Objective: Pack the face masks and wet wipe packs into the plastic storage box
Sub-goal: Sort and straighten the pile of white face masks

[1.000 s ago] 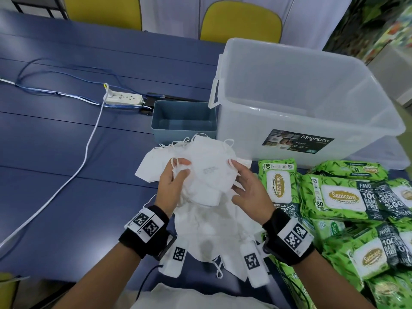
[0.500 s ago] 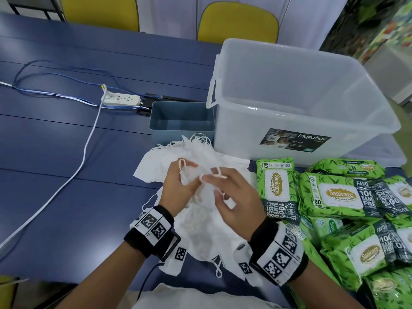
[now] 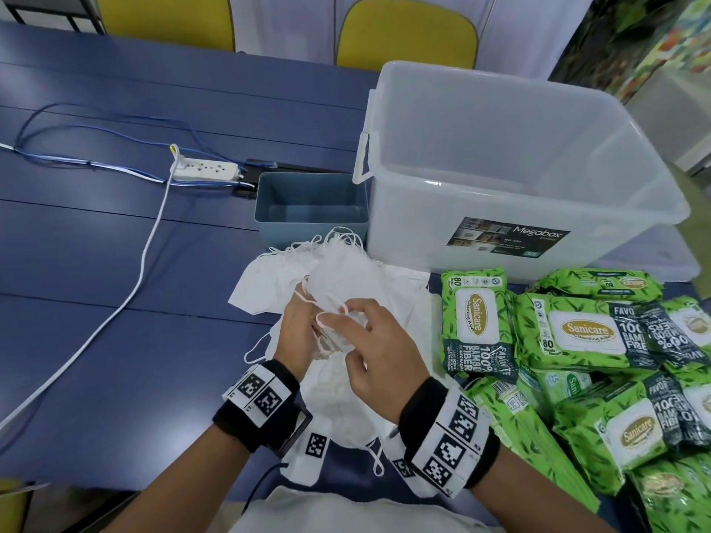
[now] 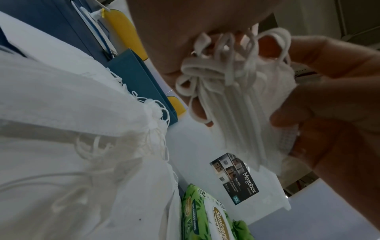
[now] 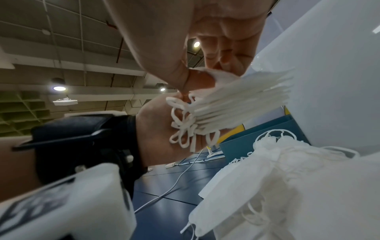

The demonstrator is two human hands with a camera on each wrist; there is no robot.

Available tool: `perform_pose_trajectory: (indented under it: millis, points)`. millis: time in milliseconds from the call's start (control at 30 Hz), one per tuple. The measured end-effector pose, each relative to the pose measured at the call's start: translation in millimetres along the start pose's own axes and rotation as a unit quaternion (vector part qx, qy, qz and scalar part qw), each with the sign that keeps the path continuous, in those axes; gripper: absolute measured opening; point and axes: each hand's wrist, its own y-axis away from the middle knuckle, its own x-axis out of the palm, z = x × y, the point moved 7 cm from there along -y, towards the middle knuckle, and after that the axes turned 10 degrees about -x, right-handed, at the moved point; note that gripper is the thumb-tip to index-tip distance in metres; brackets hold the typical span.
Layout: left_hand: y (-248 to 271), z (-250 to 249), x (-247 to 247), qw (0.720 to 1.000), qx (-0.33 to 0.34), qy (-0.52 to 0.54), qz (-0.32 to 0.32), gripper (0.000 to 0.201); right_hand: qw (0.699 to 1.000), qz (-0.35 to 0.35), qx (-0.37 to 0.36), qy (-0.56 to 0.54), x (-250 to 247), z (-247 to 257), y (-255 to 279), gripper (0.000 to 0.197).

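Head view, with both wrist views. Left hand point(image 3: 298, 332) and right hand point(image 3: 379, 350) meet above the near edge of the blue tabletop point(image 3: 115, 302), both gripping one stack of white face masks point(image 4: 242, 104): the left-hand fingers curl round one end, where the ear loops point(image 5: 185, 129) bunch against the palm, and the right thumb and fingers pinch the opposite end. The number of masks in the stack cannot be counted, perhaps ten or so. Beneath the hands, a loose pile of face masks point(image 3: 346, 402) lies on the tabletop and reaches to its near edge. The plastic storage box point(image 3: 538, 178), lidless and labelled "Megabox", stands towards the far right of the tabletop; nothing shows through its clear walls. A small blue-grey bin point(image 3: 311, 209) stands against the box's left wall. Green wet wipe packs point(image 3: 584, 332) are heaped at the near right corner, just in front of the box. A white power strip point(image 3: 207, 171) with cables lies left of the bin
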Motion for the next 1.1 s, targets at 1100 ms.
perform_pose_trajectory:
  millis: [1100]
  points:
    - [-3.1,25.3,-4.3,0.889,0.175,-0.423,0.017,0.052,0.961,0.021,0.219,-0.169,36.9,-87.1,22.5,0.036]
